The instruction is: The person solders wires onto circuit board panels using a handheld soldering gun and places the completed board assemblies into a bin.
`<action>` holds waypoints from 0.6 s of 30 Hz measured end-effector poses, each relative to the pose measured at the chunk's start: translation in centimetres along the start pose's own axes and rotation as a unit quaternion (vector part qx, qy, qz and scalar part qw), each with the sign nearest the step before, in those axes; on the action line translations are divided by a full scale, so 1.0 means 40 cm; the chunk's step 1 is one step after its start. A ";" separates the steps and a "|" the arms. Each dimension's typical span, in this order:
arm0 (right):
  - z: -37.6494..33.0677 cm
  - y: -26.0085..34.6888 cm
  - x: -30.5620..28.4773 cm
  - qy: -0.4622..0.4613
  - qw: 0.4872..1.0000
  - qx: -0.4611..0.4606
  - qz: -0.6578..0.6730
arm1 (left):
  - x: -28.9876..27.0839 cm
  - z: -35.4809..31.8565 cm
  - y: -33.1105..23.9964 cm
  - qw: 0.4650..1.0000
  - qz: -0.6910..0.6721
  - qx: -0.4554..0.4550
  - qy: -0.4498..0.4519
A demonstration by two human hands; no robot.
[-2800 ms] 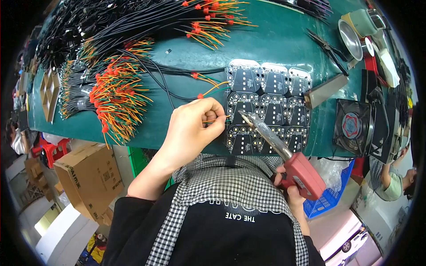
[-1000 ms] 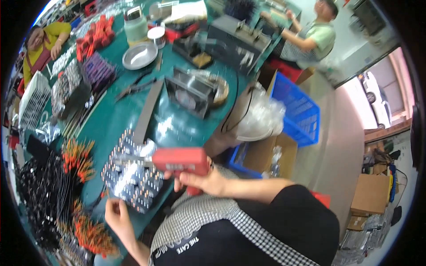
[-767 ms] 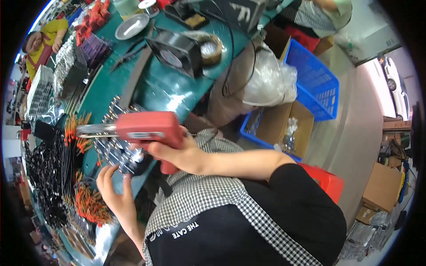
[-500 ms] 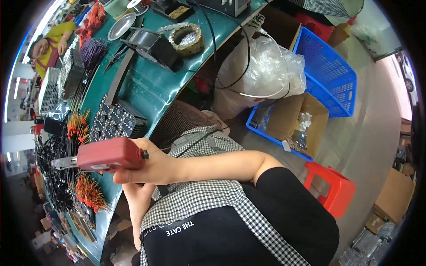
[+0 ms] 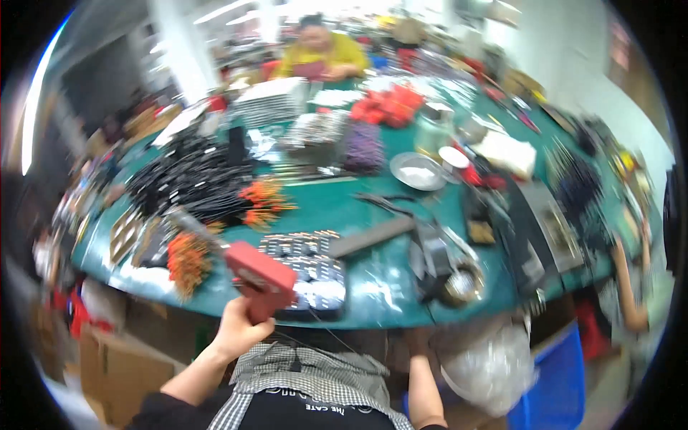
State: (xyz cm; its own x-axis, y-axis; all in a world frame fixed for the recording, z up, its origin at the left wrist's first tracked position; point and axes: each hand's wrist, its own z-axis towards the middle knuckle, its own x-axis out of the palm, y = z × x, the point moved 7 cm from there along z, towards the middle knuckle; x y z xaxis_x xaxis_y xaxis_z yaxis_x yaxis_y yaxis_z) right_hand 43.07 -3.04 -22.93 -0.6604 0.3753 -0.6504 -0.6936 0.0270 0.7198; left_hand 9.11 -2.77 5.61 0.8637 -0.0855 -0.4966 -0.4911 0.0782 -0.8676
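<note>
A red pistol-shaped tool [image 5: 259, 278] with a metal front end is gripped by my left hand [image 5: 242, 331], whose fingers wrap its handle. It is held over the near table edge, its tip pointing to the far left. Beside it on the green table lie black blocks [image 5: 322, 290] with rows of small dots. A bundle of orange-tipped wires [image 5: 188, 264] is near the tip, which is blurred. My right hand [image 5: 417, 342] is low at the near table edge, in shadow and smeared; its fingers cannot be made out.
Black cables [image 5: 190, 179] are heaped at the left of the table [image 5: 376, 287]. Pliers [image 5: 385, 203], a metal dish [image 5: 418, 172] and a tape roll [image 5: 466, 283] lie to the right. A plastic bag [image 5: 494, 369] and blue crate [image 5: 555, 387] stand below. A co-worker [image 5: 319, 54] sits opposite.
The view has swung round to face the table. Both hands were close together at the red tool; now only my left hand holds it, and my right hand has moved away to the right.
</note>
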 end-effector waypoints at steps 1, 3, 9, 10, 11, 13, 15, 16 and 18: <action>0.038 -0.001 0.016 0.014 0.999 -0.027 -0.030 | -0.005 -0.006 0.021 0.998 0.035 -0.043 0.004; 0.099 0.004 0.042 0.045 0.995 -0.058 -0.072 | -0.017 -0.012 0.032 0.995 0.082 -0.053 -0.010; 0.189 -0.004 0.061 0.075 0.985 -0.072 -0.135 | -0.033 -0.003 0.051 0.998 0.013 -0.044 -0.032; 0.192 -0.008 0.062 0.079 0.985 -0.074 -0.136 | -0.036 0.000 0.049 0.998 0.035 -0.028 -0.032; 0.194 -0.012 0.061 0.082 0.985 -0.075 -0.135 | -0.032 0.002 0.057 0.997 0.069 -0.040 -0.017; 0.189 -0.017 0.053 0.086 0.984 -0.078 -0.133 | -0.037 0.004 0.053 0.998 0.051 -0.026 -0.029; 0.174 -0.013 0.043 0.086 0.986 -0.071 -0.123 | -0.041 0.009 0.050 0.995 0.079 -0.035 -0.040; 0.161 -0.009 0.039 0.082 0.987 -0.062 -0.124 | -0.041 0.009 0.055 0.992 0.108 -0.060 -0.023; 0.143 0.002 0.039 0.071 0.989 -0.040 -0.121 | -0.046 0.018 0.049 0.995 0.057 -0.069 -0.034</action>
State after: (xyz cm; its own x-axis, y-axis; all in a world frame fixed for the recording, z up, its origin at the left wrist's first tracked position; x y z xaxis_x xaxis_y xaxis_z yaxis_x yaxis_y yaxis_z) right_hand 43.64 2.87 -22.52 -0.5013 0.2332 -0.8332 -0.8536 0.0244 0.5204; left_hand 6.65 -1.75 4.84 0.8046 -0.0161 -0.5936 -0.5935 -0.0544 -0.8030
